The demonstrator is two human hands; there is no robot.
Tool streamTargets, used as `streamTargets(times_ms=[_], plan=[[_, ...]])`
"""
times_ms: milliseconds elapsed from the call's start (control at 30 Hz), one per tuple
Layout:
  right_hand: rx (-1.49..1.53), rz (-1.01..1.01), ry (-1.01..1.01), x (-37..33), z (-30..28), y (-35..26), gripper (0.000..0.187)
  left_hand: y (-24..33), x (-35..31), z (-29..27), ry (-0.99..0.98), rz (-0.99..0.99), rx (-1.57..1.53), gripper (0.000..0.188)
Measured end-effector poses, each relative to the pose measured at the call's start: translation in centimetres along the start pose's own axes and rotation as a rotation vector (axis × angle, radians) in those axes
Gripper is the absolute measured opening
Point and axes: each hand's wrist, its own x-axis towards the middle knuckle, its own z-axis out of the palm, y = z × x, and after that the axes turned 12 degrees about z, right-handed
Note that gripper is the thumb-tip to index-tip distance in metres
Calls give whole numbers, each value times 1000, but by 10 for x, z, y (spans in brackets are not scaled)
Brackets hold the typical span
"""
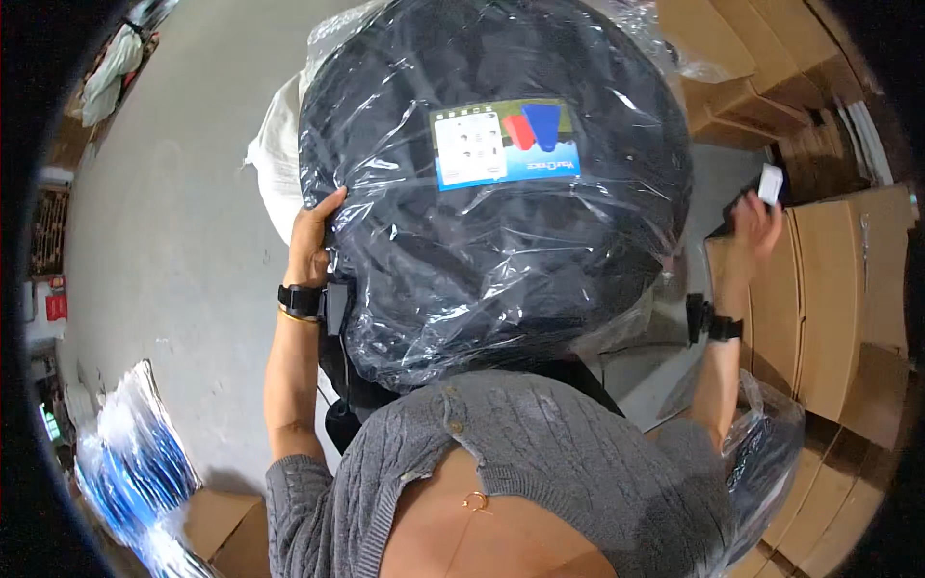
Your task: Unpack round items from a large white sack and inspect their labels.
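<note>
While the left hand (310, 241) presses flat on the bagged dark bundle (491, 193), the right hand (756, 226), holding a small white item (770, 183), should support the far side.

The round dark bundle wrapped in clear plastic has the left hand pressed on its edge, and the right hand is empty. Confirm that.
Not quite. The head view shows the right hand holding a small white and dark item; the left hand does press the bundle.
</note>
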Motion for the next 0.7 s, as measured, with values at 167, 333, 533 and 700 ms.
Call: streamTargets(times_ms=[167, 333, 533, 700], plan=[[76, 398, -720, 10, 121, -52, 24, 6, -12, 5, 18, 50, -34, 26], [4, 603, -1111, -22, 240, -58, 23, 2, -20, 0, 27, 34, -97, 25], [-35, 563, -1026, -33, 253, -43, 23, 0, -22, -8, -20, 105, -129, 25], [-296, 304, -1056, -53, 262, -36, 27, 2, -29, -10, -32, 128, -113, 24]])
